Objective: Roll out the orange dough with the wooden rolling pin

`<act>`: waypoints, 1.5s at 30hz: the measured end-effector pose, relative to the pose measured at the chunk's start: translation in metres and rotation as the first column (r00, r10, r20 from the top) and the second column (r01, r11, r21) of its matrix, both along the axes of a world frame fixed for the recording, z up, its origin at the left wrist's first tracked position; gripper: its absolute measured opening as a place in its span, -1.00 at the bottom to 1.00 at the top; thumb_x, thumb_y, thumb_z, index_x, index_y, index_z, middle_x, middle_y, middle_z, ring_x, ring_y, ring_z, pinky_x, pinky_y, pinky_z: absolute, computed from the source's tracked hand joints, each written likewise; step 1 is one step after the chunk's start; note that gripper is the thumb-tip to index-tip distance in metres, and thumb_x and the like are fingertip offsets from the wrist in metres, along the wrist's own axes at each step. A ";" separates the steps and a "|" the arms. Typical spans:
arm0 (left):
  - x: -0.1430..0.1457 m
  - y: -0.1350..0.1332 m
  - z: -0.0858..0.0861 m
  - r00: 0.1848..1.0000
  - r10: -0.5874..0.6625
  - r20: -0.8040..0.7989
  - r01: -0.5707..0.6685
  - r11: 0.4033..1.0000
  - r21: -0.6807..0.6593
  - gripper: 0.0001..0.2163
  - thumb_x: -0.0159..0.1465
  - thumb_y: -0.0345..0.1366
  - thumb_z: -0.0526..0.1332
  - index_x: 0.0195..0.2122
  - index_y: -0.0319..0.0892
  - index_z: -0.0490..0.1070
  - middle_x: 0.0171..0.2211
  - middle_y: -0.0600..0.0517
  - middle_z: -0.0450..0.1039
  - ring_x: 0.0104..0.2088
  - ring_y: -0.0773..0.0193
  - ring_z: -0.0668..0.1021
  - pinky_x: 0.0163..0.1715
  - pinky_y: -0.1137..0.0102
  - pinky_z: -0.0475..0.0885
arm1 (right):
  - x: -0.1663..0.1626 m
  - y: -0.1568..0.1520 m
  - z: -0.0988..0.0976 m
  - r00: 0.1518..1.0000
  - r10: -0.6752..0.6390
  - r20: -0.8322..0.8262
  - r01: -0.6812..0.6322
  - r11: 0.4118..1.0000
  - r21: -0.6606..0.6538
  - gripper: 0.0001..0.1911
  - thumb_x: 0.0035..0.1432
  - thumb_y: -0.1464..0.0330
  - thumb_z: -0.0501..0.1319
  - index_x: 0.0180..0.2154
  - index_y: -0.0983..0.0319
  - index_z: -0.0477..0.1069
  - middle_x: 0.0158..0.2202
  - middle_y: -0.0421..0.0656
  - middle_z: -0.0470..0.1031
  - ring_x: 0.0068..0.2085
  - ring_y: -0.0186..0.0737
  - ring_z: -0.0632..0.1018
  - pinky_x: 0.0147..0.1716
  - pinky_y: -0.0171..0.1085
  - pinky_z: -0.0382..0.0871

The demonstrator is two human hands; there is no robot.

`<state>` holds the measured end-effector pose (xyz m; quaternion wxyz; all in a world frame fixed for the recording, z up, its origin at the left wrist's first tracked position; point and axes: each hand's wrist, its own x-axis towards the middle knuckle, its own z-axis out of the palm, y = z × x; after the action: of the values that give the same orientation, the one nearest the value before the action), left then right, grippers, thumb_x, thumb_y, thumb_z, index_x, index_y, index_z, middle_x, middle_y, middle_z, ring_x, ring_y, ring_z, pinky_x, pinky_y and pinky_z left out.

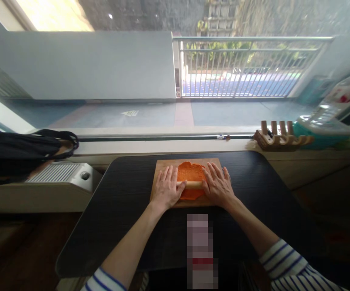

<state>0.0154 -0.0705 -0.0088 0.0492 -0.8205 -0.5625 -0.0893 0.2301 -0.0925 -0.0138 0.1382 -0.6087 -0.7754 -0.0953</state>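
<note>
Both palms press down on the ends of a light wooden rolling pin [194, 185]. My left hand [165, 187] lies over its left end, fingers stretched forward and the thumb along the pin. On the right end rests my right hand [218, 184], fingers spread and pointing forward. Under the pin is a flattened orange sheet [190, 171] with an uneven edge and a textured surface; it looks like dough or modelling clay. This sheet lies on a brown wooden board [164, 163]. My palms and fingers hide the pin's ends and the sheet's sides.
The board rests on a black table [123, 194] below a window ledge [163, 146]. A wooden rack [273, 139] and a teal container [317, 131] stand on the ledge at right. At left, a black bag [20, 153] lies by a white radiator [62, 176]. A blurred patch covers the near table edge.
</note>
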 end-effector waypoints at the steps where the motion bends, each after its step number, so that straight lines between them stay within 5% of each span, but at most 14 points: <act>1: -0.001 -0.003 -0.001 1.000 -0.007 0.001 0.007 1.000 0.006 -0.35 0.34 0.05 -0.20 0.24 -0.39 0.12 0.25 -0.25 0.12 0.28 0.01 0.14 0.24 0.09 0.05 | 0.000 -0.003 -0.001 1.000 0.011 -0.004 -0.011 1.000 0.016 -0.52 0.31 0.24 -0.09 0.18 0.25 0.22 0.29 0.05 0.11 0.29 -0.01 0.09 0.21 0.18 -0.18; 15: -0.031 -0.031 -0.017 0.971 -0.232 0.059 0.221 0.963 0.154 -0.49 0.37 -0.03 -0.12 0.14 -0.31 0.26 0.15 -0.22 0.31 0.17 0.08 0.35 0.15 0.13 0.25 | 0.013 -0.038 -0.014 0.958 0.272 -0.088 -0.255 0.952 0.171 -0.70 0.33 0.29 0.02 0.01 0.24 0.35 0.11 -0.04 0.40 0.19 -0.12 0.31 0.24 0.02 -0.13; 31: -0.026 -0.035 -0.008 0.942 -0.294 0.164 0.267 0.949 0.166 -0.63 0.37 -0.11 -0.03 -0.02 -0.23 0.40 0.00 -0.16 0.47 0.02 0.10 0.49 -0.07 0.18 0.44 | 0.026 -0.032 -0.005 0.947 0.311 -0.082 -0.303 0.948 0.100 -0.75 0.33 0.30 0.02 -0.02 0.16 0.35 0.05 -0.11 0.46 0.18 -0.14 0.32 0.25 0.09 -0.27; 45: -0.017 -0.024 -0.017 0.966 -0.228 0.122 0.205 0.963 0.177 -0.52 0.38 -0.08 -0.12 0.13 -0.32 0.29 0.13 -0.20 0.34 0.19 0.03 0.31 0.16 0.08 0.25 | 0.021 -0.024 0.002 0.978 0.208 -0.011 -0.208 0.978 0.001 -0.61 0.33 0.22 -0.03 0.08 0.21 0.32 0.22 -0.03 0.25 0.27 -0.02 0.16 0.23 0.16 -0.25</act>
<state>-0.0013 -0.0942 -0.0258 0.0659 -0.8620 -0.4622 -0.1975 0.2512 -0.1160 -0.0120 0.1519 -0.5249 -0.8340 -0.0768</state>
